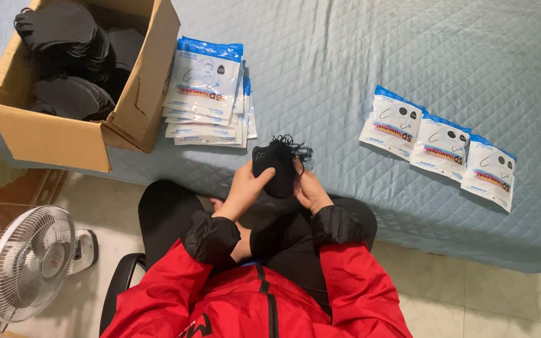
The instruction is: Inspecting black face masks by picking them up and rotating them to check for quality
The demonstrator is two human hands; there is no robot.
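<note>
A single head-worn camera looks steeply down from above a seated person, close over the lap, facing the quilted blue bed (358,69) that fills the far scene.

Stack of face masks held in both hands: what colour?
Black, seen in the head view: stack of face masks.
</note>
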